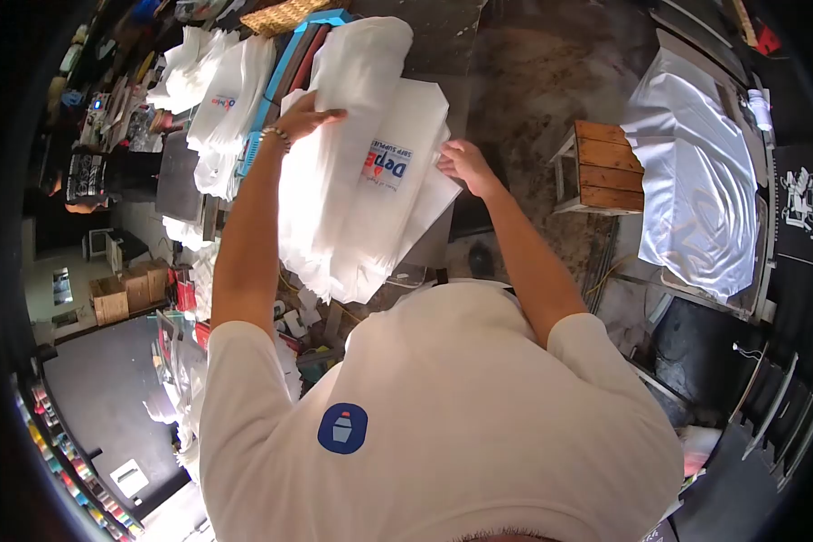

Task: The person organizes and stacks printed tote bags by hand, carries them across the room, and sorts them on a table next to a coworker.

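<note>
Around you, the left side was crowded: a white pile (235, 90) with its own print, a blue frame (264, 116) just beside your left hand (309, 117), and a woven basket (285, 15) past the frame's far end. The frame stood closest to your reach on that side. On the right there was bare floor (537, 68), then a wooden stool (610, 149), well apart from your right hand (465, 168). Beyond the stool, white satin (696, 172) covered much of a worktop. Cardboard boxes (128, 294) sat far off to the left.

Your 2 arms reached forward, the left a little farther. Your left hand, with a beaded bracelet (276, 136) at the wrist, lay over the left part of the white sheets (348, 194), thumb out across them and away from the other fingers; you could not tell whether it clamped them. Your right hand came in from the right, fingers bent toward the sheets' edge; whether they pinched it or only met it could not be told.

The sheets lay in front of you, between your hands, long axis running away from you. Their rounded end pointed away, their ragged layered end toward your shirt (479, 397), and the print (387, 164) sat right of the middle.
</note>
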`<act>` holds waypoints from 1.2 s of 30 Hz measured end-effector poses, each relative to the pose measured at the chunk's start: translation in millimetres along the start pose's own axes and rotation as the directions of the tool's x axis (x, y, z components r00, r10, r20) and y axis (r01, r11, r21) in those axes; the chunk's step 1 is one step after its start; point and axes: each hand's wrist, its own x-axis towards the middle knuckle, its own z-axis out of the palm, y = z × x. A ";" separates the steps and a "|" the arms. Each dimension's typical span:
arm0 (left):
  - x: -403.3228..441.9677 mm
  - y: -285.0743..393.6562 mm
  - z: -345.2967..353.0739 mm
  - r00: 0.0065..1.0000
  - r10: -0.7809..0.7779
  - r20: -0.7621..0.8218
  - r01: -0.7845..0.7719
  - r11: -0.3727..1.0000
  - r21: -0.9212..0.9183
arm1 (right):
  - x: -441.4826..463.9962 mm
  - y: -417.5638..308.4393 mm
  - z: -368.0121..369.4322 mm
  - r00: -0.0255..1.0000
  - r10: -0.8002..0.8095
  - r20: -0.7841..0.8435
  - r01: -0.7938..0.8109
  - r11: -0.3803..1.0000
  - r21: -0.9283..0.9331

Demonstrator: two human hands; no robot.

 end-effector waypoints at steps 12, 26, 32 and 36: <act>10.5 -33.2 18.1 0.994 -0.019 -0.112 0.036 0.988 0.152 | 2.8 2.9 -3.8 0.997 -0.039 0.067 0.039 0.999 0.000; 1.6 -5.8 34.8 0.979 -0.029 -0.201 0.080 0.965 0.251 | 4.7 2.3 -1.5 0.998 -0.061 0.020 0.061 0.998 -0.031; 4.8 -2.2 39.1 0.985 0.006 -0.172 0.044 0.957 0.287 | 10.2 4.5 -4.7 0.999 -0.020 0.036 0.020 1.000 0.022; 7.3 -8.3 52.2 0.939 0.177 -0.294 -0.034 0.900 0.434 | 8.8 -1.0 -2.6 0.999 0.043 0.022 -0.044 0.998 0.044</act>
